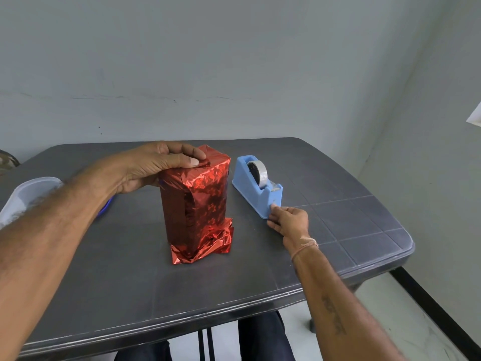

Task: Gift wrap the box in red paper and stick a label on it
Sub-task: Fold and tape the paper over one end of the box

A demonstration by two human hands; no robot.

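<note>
A tall box wrapped in shiny red paper [200, 204] stands upright in the middle of the dark table [145, 277]. Loose red paper crumples out around its base. My left hand [153, 166] grips the box's top, thumb pressing a folded flap down on the upper face. To the right stands a light blue tape dispenser [256, 186] with a roll of clear tape. My right hand [287, 220] is at the dispenser's near end, fingertips touching its front corner. Whether it pinches any tape is unclear. No label is in sight.
A translucent plastic lid or container [28, 196] lies at the table's left edge, with a blue object [105, 207] partly hidden under my left forearm. A grey wall rises behind the table. The table's right edge drops to a pale floor.
</note>
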